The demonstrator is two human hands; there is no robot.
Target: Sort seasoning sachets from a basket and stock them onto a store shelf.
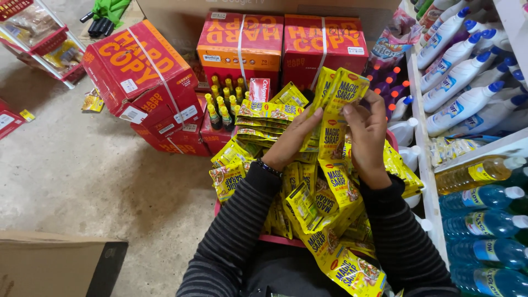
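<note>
A pink basket (pixel 278 238) below both hands is heaped with glossy yellow foil sachets (pixel 308 206), joined in flat strips. The left hand (pixel 294 137) and right hand (pixel 366 135) are each closed on one strip of sachets (pixel 333 129), which hangs between them and trails down toward the heap. Beyond the fingertips stand red cardboard boxes (pixel 240 38) and what seem small yellow bottles (pixel 220 107), and right of the right hand, white shelves (pixel 426 165) hold plastic bottles.
</note>
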